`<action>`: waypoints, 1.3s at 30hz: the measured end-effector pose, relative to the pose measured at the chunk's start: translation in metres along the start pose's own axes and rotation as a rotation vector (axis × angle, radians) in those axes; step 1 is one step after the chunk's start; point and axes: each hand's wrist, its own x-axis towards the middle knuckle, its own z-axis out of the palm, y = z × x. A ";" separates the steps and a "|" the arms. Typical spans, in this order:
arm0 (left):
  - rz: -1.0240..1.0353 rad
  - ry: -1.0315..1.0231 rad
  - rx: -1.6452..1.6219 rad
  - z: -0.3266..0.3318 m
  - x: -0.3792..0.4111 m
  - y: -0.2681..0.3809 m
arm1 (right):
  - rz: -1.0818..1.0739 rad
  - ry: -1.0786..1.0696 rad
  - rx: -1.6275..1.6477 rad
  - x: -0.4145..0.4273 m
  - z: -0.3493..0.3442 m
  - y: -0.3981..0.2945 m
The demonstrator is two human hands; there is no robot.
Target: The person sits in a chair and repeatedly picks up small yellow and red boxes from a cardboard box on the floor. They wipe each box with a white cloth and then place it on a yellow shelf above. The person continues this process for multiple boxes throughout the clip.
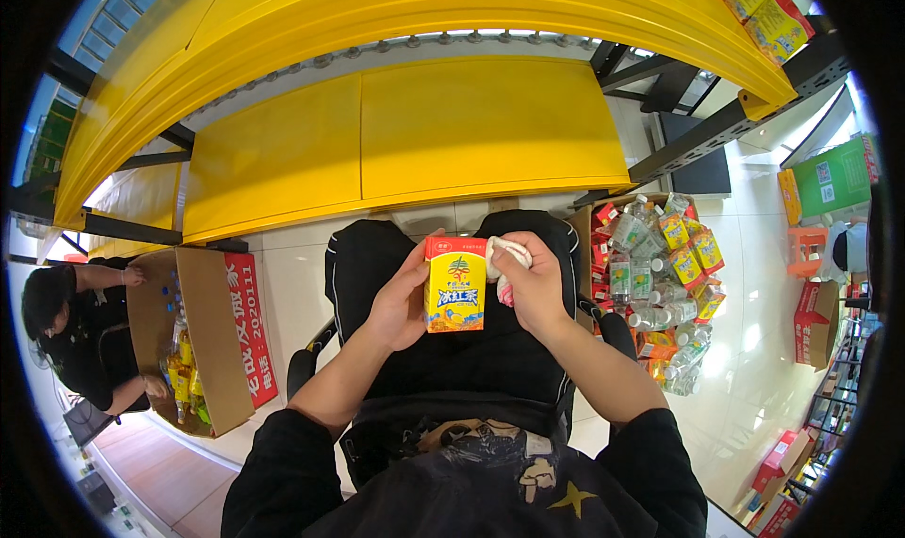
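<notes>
Above my lap, my left hand [401,302] grips a yellow and red drink carton [456,290] by its left side. The carton stands upright with its printed front towards me. My right hand [539,283] clutches a crumpled white and pink cloth [510,256] between thumb and fingers. That cloth lies against the upper right edge of the carton; whether it presses on it I cannot tell. My black trousers [452,368] are behind both hands.
A yellow metal shelf [488,128] spans the front. On my right a cardboard box [584,255] overflows with plastic bottles [650,319] and drink cartons [686,266]. Leftward, a person [85,326] reaches into a large cardboard box [219,340] holding yellow bottles [180,379].
</notes>
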 end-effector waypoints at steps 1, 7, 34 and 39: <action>0.001 -0.002 0.018 0.002 0.000 0.001 | -0.028 0.005 -0.036 0.002 -0.001 0.000; -0.020 0.007 0.079 0.008 -0.004 0.002 | -0.129 -0.009 -0.310 0.008 -0.007 0.002; 0.107 0.054 0.759 -0.001 -0.001 -0.013 | -0.937 -0.124 -1.023 0.004 -0.001 -0.007; 0.094 0.080 0.621 -0.001 0.000 -0.018 | -0.927 -0.166 -1.039 0.002 0.001 -0.005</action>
